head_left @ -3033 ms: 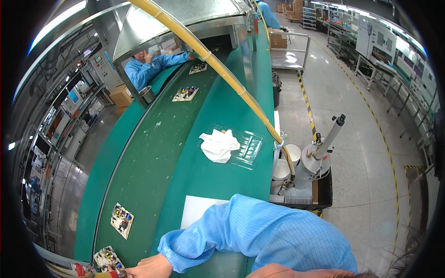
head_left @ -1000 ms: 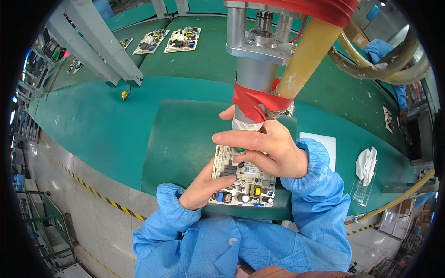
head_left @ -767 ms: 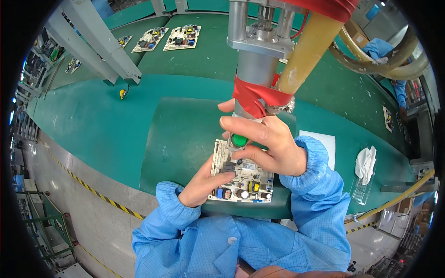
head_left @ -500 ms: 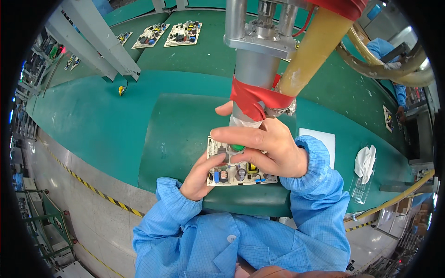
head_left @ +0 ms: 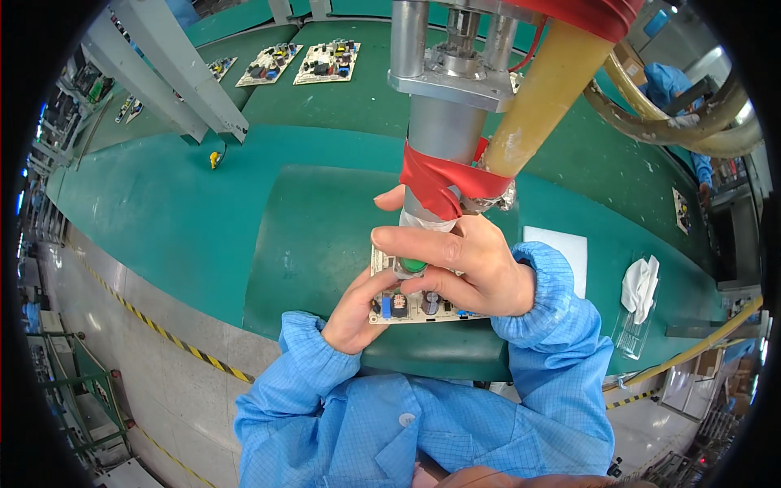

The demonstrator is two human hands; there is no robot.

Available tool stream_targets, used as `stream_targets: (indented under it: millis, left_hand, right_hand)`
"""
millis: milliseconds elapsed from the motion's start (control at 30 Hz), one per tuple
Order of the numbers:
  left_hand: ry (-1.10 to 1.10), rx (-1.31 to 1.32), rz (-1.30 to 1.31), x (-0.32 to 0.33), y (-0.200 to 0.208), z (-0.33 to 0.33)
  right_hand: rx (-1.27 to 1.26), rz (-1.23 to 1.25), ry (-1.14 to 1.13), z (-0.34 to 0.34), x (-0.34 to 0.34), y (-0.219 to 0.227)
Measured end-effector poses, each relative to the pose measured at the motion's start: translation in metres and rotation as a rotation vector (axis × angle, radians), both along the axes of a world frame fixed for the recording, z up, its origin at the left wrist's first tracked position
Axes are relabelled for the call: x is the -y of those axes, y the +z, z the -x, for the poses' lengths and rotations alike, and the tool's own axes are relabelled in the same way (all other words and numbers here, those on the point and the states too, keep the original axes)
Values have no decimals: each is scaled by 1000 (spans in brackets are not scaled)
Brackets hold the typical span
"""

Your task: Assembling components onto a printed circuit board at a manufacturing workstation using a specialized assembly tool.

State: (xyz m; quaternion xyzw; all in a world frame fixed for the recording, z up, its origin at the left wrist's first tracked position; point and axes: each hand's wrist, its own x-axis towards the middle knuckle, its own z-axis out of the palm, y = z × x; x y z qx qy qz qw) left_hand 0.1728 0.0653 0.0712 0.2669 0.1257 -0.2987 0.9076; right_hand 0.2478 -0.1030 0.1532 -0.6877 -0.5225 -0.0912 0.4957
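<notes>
A cream circuit board (head_left: 439,315) with capacitors, coils and other components lies in front of me, partly covered by my hands. My left hand (head_left: 355,311) grips the board's left side, its thumb reaching over the top face. With my right hand (head_left: 476,264) I clasp the lower end of a hanging metal dispensing head (head_left: 443,130), wrapped in red tape (head_left: 435,179). Between my right fingers and thumb shows the head's green tip part (head_left: 413,265), low over the board and near my left thumb. Whether its tip touches the board is hidden.
A thick yellow hose (head_left: 541,98) runs up beside the head. Several finished-looking boards (head_left: 327,63) lie on the far green belt. At right are a white foam pad (head_left: 561,259) and a clear tray with a white cloth (head_left: 640,289). A grey metal post (head_left: 167,73) stands at left.
The board has shifted slightly to the right under the head, with my left hand moving along. The dispensing head and my right hand have moved slightly left.
</notes>
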Motion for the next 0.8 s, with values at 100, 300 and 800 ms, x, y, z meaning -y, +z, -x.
stream_targets:
  millis: [100,300,800]
  left_hand:
    - [-1,62,-35,-5,-6,1]
    - [68,195,-280,-13,-5,7]
    - [98,367,-297,-16,1,7]
  right_hand:
    - [6,-7,-4,-1,0,1]
    - [-35,21,-34,-1,2,2]
    - [-65,34,-12,-2,4,1]
